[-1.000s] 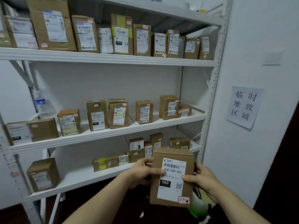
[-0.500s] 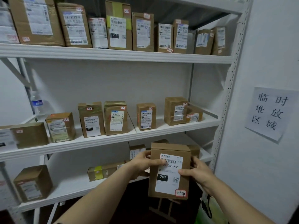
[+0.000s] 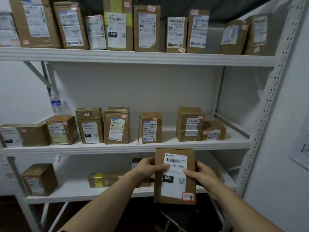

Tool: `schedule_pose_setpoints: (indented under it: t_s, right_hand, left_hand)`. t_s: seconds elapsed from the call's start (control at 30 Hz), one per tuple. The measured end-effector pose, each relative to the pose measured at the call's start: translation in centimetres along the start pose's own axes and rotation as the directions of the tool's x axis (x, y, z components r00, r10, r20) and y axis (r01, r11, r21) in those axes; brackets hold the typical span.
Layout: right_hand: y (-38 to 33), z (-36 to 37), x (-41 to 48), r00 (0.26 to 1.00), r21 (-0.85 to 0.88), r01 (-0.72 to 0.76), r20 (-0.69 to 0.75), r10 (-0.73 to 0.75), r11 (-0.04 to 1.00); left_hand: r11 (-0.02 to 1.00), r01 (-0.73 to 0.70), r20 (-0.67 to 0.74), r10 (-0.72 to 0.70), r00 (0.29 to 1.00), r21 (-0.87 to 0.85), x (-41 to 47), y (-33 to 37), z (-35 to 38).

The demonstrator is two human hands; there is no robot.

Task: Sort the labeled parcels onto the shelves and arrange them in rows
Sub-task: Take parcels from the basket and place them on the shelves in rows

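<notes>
White metal shelving [image 3: 260,131] with three stocked levels against a white wall, viewed from just in front. Held upright at centre, low in view: brown cardboard parcel [image 3: 174,186], white shipping label facing out, "060" printed in a black block, small red-edged sticker at the lower right corner. Gripped from both sides: left hand [image 3: 147,166] curled round the left edge, thumb lying across the label; right hand [image 3: 202,176] curled round the right edge, thumb resting on the label's side. Parcel raised in front of the lip of the middle shelf [image 3: 117,149], its top edge level with that lip. Just above, on that shelf, a row of seven labeled boxes, among them a second 060 box [image 3: 90,126]; water bottle [image 3: 56,102] at the left rear. Below, partly hidden behind the forearms, bottom shelf [image 3: 75,196] with a lone box [image 3: 40,179] at left and a low yellow-taped box [image 3: 100,180]. Higher up, top shelf [image 3: 137,57] packed with taller parcels, one a 010 box [image 3: 117,29].
</notes>
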State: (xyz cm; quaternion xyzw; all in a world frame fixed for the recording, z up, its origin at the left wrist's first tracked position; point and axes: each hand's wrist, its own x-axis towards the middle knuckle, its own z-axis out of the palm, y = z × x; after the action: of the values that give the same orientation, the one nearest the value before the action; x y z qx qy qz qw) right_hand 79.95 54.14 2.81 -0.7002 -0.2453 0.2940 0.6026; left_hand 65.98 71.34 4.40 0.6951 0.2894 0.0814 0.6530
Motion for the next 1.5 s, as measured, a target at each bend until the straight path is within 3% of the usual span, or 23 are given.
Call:
schedule_pose_setpoints:
  t_s: [0.7, 0.87, 1.0, 1.1, 1.23, 1.33, 1.43, 1.5]
  right_hand:
    - [0.0, -1.3, 7.3, 0.993, 0.034, -0.105, 0.063, 0.102, 0.994]
    - [-1.8, -1.0, 8.1, 0.998, -0.012, -0.024, 0.061, 0.025, 1.000]
    - [-4.2, -2.0, 8.2, 0.986, -0.238, 0.085, 0.160, -0.047, 0.968]
    - [-5.8, -3.0, 9.2, 0.967, -0.449, 0.169, 0.246, -0.060, 0.878]
    - [-8.0, -3.9, 10.6, 0.934, -0.600, 0.177, 0.352, 0.059, 0.781]
    - [-9.5, -4.7, 12.5, 0.930, -0.682, 0.210, 0.361, 0.072, 0.701]
    - [-11.6, -5.1, 14.8, 0.933, -0.754, 0.246, 0.354, 0.063, 0.609]
    - [-12.9, -5.1, 16.3, 0.934, -0.783, 0.252, 0.352, 0.070, 0.569]
  left_hand:
    - [0.996, 0.010, -0.037, -0.007, 0.999, 0.090, 5.0, 2.2, -0.5]
    - [0.986, 0.006, -0.008, -0.005, 1.000, 0.166, 5.1, 2.6, -1.0]
    - [0.980, 0.006, 0.013, -0.008, 1.000, 0.197, 5.7, 3.0, -1.1]
    - [0.978, -0.028, 0.019, 0.025, 1.000, 0.208, 6.3, 3.7, -1.0]
    - [0.962, -0.076, 0.081, 0.056, 0.995, 0.263, 7.1, 5.1, -0.9]
    - [0.934, -0.125, 0.101, 0.097, 0.990, 0.333, 8.1, 7.4, -1.7]
    - [0.867, -0.154, 0.002, 0.174, 0.985, 0.473, 10.5, 10.1, -3.6]
    - [0.624, -0.108, -0.089, 0.276, 0.957, 0.774, 13.0, 11.3, -4.7]
